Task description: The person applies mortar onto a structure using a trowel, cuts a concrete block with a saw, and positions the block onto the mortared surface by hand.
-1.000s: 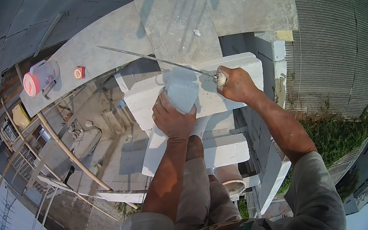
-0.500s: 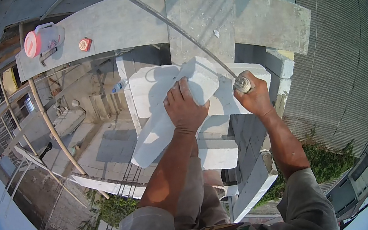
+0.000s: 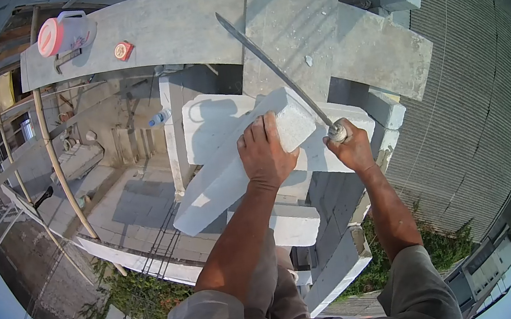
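Observation:
A long white building block [image 3: 230, 167] lies at a slant across other white blocks. My left hand [image 3: 265, 150] grips its upper part near the cut-looking, rough end face, fingers laid over the edge. Closed around a pale round handle, my right hand [image 3: 352, 146] holds a long, narrow metal blade [image 3: 274, 68], machete-like and seen nearly edge-on. It points up and left, passing close to the block's end; whether they touch I cannot tell. Under the slanted block, another white block [image 3: 213, 109] carries the shadow of my head.
A grey plank [image 3: 181, 27] holds a pink-lidded jug [image 3: 70, 34], a hammer [image 3: 67, 58] and a red tape measure [image 3: 124, 50]. A wider board [image 3: 285, 8] crosses it. Corrugated roofing [image 3: 460, 100] lies right; a bamboo pole [image 3: 58, 164] stands left, beside a drop to a lower floor.
The blade's tip has come down and to the right in view, and the blade looks shorter. My left hand stays on the block. The whole view has shifted slightly.

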